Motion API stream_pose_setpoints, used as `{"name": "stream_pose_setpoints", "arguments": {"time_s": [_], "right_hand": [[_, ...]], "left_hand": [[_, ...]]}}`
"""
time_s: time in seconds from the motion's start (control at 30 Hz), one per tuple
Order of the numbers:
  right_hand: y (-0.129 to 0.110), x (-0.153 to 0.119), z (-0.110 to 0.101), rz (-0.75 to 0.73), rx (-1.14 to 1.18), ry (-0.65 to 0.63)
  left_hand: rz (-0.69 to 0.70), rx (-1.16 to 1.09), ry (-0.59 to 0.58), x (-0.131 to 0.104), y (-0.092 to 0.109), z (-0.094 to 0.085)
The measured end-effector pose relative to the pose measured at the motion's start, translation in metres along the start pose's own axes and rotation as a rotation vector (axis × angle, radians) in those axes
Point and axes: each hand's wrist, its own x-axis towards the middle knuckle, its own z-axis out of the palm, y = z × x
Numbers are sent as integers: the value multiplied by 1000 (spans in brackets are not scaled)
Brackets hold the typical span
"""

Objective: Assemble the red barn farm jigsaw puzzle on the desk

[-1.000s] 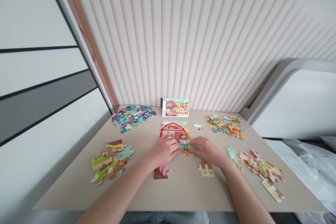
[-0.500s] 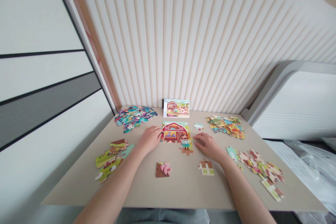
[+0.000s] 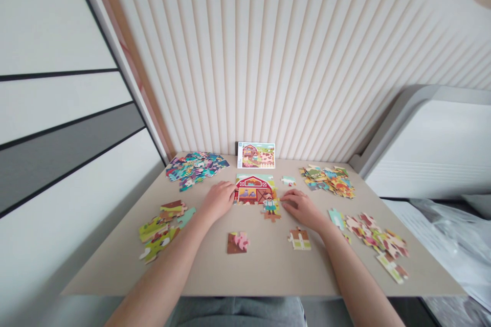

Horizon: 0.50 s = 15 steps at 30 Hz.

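The joined part of a jigsaw puzzle (image 3: 249, 195) lies flat mid-table, showing a red barn and a farmer figure at its lower right. At its left edge rests my left hand (image 3: 220, 198), fingers stretched forward and the tips touching the border. My right hand (image 3: 302, 207) lies on the table just right of the farmer, its fingers slightly bent and apart, with nothing visible in them. A loose sky-coloured puzzle piece (image 3: 288, 181) sits beyond the right fingers. Nearer me lie a pink-and-brown puzzle piece (image 3: 238, 242) and a fence puzzle piece (image 3: 299, 239).
The picture card (image 3: 256, 155) leans at the back against the ribbed wall (image 3: 245, 61). Piles of pieces lie around: purple-blue ones (image 3: 197, 167) back left, yellow-orange ones (image 3: 329, 181) back right, green ones (image 3: 157, 237) front left and cow-patterned ones (image 3: 376, 235) front right.
The view has shifted slightly, so everything sits a little higher and further left. Both hands keep about the same places beside the puzzle.
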Motion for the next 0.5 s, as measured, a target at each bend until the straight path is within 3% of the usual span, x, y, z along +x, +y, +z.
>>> {"name": "stream_pose_setpoints", "arguments": {"time_s": [0.3, 0.4, 0.5], "right_hand": [[-1, 0, -1, -1, -18, -11], [1, 1, 0, -11, -17, -12], [5, 1, 2, -17, -28, -17]], "left_hand": [[1, 23, 3, 0, 6, -5], [3, 42, 18, -6, 24, -20], [51, 48, 31, -28, 51, -40]]}}
